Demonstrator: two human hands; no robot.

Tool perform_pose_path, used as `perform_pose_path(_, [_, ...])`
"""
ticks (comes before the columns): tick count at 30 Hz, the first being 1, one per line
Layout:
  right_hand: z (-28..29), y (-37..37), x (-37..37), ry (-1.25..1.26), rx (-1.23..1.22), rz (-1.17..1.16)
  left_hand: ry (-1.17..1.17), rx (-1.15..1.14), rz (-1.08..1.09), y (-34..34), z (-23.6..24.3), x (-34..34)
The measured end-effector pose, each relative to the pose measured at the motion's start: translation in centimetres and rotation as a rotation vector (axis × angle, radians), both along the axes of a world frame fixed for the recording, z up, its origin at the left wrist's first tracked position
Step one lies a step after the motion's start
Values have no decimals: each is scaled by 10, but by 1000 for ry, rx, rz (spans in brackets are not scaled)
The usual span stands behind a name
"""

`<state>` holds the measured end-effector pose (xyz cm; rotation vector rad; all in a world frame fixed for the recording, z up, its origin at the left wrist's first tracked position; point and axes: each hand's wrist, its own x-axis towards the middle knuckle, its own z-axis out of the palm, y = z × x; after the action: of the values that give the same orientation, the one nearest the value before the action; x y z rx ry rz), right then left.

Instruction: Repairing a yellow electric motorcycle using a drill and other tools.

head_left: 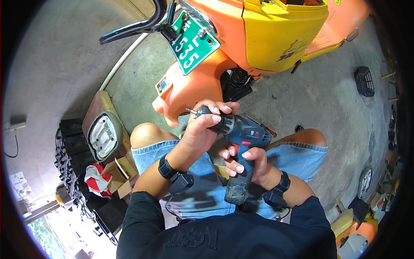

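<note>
two-handed, holding a dark blue cordless drill [255,133] above the denim shorts [194,203], with its metal bit [192,112] pointing left. closed around the black chuck [225,125] with the grip of the left hand [202,126]; wrapped firmly around the handle [245,167], near the red trigger, with the grip of the right hand [257,162]. seated before an orange-and-yellow scooter [282,36] on concrete floor [297,105], with an open cardboard box [117,176] to the left.
</note>
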<state>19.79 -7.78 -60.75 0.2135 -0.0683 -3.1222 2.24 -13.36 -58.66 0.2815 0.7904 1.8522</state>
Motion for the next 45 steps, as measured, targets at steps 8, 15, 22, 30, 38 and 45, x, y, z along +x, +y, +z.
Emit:
perform_pose_path(8, [5,-2,4,-49,-104,37,130,144,-67,0,-1,-4])
perform_pose_path(15, [2,-1,3,-28,-112,43,120,128,-82,0,-5,-4])
perform_pose_path(22, [0,-1,4,66,-124,26,135,174,-139,-1,-9,-5])
perform_pose_path(30, [-8,7,6,170,-393,90,229,150,-146,2,-1,-1])
perform_pose_path(38, [-5,6,1,364,-495,218,507,29,-298,-4,-1,9])
perform_pose_path(45, [32,34,2,-275,749,322,314,-163,189,-21,12,-15])
